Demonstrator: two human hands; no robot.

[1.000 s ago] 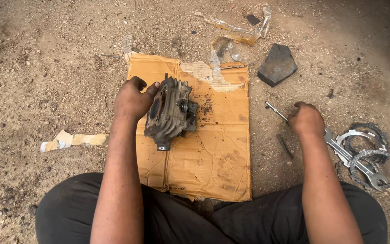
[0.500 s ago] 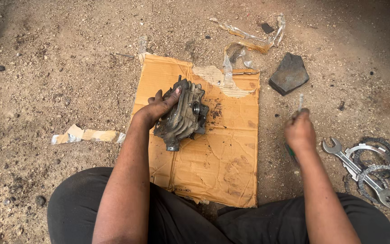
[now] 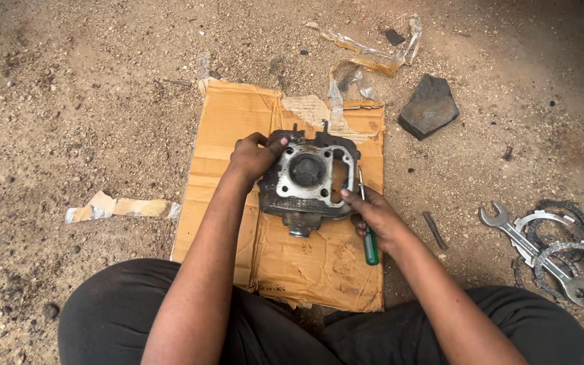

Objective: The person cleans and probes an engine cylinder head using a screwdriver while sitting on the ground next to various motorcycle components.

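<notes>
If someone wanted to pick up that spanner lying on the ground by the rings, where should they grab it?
Probably by the bare upper shank of the spanner, just below its open-jawed head, coming from above. That end lies free on the dirt, while the lower end rests across the metal rings, so fingers would likely snag there. The long flat shank suits a pinch across its narrow width.

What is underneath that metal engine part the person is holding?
A flattened sheet of brown cardboard lies under the engine part, on the dirt ground. Whatever sits directly beneath the part is covered.
</notes>
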